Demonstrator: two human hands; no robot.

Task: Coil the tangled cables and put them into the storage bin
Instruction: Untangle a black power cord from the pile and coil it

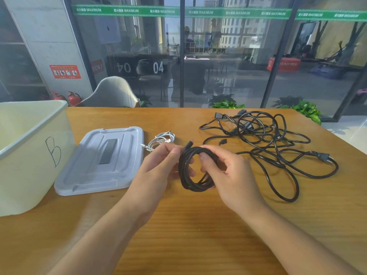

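Storage bin (pixel 29 147) marked B at far left, lid (pixel 101 161) beside. Left hand (pixel 158 167) pinching coiled black cable (pixel 190 167) near its free plug; right hand (pixel 228 171) curled through the loops. Best to tuck the end around, keeping loops pinned. Tangled power cords (pixel 268 139) right.

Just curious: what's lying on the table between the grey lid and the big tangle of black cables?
In the head view, a small white cable bundle lies beside the lid; then bare wood.

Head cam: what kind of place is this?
Probably an office or studio next to a gym: wooden table against a glass wall with a green "MAXIMUM" strip, fire extinguishers by a pillar, numbered "04" desks behind the glass.
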